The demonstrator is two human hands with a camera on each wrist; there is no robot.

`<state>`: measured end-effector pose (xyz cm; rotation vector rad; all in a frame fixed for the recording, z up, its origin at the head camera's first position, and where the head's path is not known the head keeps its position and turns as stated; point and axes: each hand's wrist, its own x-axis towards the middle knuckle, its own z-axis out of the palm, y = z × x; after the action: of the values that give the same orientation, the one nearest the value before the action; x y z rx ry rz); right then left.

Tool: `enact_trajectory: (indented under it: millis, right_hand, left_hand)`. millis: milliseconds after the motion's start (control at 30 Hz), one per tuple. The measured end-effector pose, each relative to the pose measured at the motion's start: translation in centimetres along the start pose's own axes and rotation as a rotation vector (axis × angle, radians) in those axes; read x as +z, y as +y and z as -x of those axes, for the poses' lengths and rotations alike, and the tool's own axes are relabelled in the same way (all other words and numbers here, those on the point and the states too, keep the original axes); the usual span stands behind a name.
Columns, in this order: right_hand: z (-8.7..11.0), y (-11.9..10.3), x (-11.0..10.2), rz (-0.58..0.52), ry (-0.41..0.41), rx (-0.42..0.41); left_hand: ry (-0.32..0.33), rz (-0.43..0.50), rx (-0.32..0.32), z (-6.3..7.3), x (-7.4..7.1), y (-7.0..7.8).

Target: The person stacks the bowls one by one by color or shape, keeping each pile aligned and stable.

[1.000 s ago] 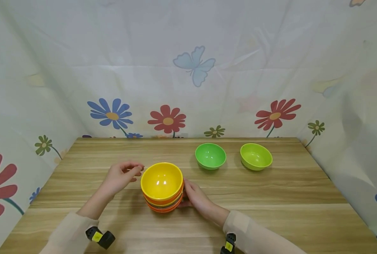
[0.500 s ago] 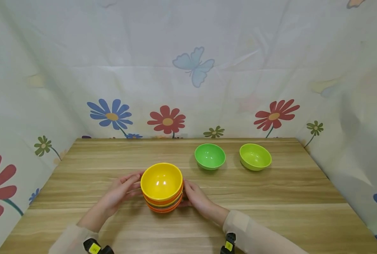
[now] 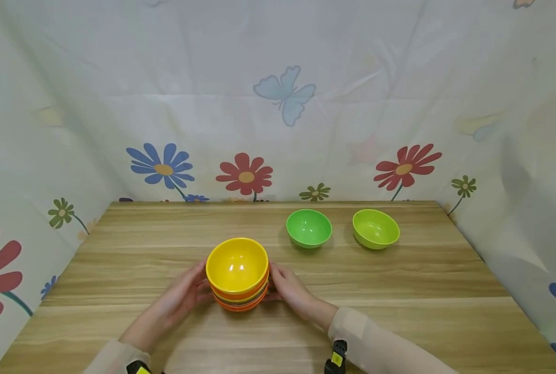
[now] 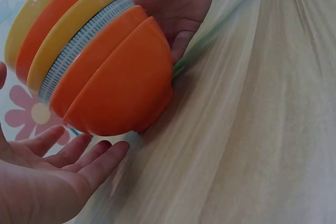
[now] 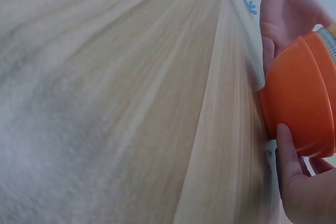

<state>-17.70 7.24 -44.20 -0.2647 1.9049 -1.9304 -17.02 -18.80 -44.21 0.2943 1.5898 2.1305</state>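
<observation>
A stack of several bowls stands upright near the table's middle: yellow on top, then orange, yellow, a grey-and-white striped one, and orange bowls at the bottom. My left hand is at the stack's left side, palm facing it; in the left wrist view its fingers are spread and fairly straight, close to the lowest bowl, and contact is unclear. From the right, my right hand rests against the stack. In the right wrist view, one straight finger touches the lowest orange bowl. Its other fingers are partly hidden.
A green bowl and a lime bowl stand apart on the wooden table, towards the back right. Behind the table's far edge hangs a pale flowered cloth, which also covers both sides.
My left hand has come in from the upper left of the stack and moved down beside its left side. My right hand and the bowls have kept their places.
</observation>
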Motion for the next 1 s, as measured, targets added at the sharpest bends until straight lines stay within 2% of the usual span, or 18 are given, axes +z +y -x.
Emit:
enact_trajectory:
  millis: [767,1000]
  right_hand:
    - [0.0,0.0,0.0,-0.007,0.010,0.010]
    - [-0.1,-0.1,-0.1,-0.003,0.024,0.007]
  left_hand:
    - [-0.073,0.104,-0.037,0.4,0.9,-1.1]
    - [-0.063,0.114,-0.037,0.3,1.0,-1.0]
